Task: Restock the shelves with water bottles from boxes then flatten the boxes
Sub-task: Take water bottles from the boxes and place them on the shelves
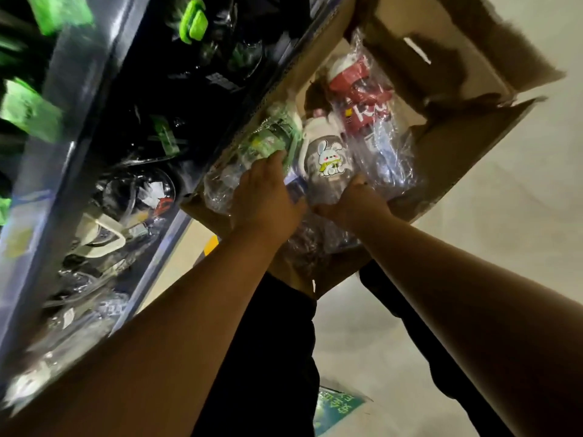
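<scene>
so the box (448, 143) sits on the floor (504, 247) right up against the shelf (94, 127), flaps open, which makes sense: short trip from box to shelf. both arms reach down into it. the bottles inside lie on their sides in clear plastic wrap, packed next to each other, so you can't just pluck one by the cap, you have to dig around the wrap.

left hand (265, 200) is down over the green bottle (271, 140) at the shelf side of the box, fingers curled onto its wrap. can't tell if it's properly clamped or just resting there, the fingers are mostly hidden behind the hand. right hand (356, 203) is at the base of the rabbit bottle (328, 165) in the middle, fingers wrapped round the bottom end of it, looks like a real grip to me. the red bottle (362, 96) lies untouched beside it on the far side from the shelf.

my guess is it's a two-at-once grab, one bottle per hand, to cut down on trips. box is still well stocked so flattening is a long way off. the wrap looks slippery, so a loose hold could let one slide out on the way up.
</scene>
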